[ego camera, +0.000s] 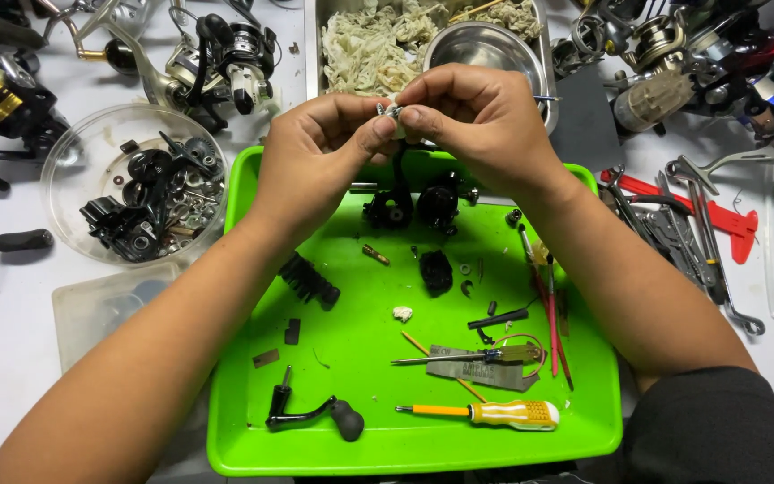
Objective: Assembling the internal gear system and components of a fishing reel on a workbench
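small metal part pinched between left hand and right hand fingertips.

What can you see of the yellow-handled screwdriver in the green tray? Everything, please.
The screwdriver lies flat on the floor of the green tray, near its front edge, pointing left. It has a thick pale-yellow handle with a textured butt, an orange collar and shaft section, and a thin metal tip. It looks like plastic over steel. Neither hand touches it; both are raised above the tray's far side. A black crank handle lies to its left, apart from it.
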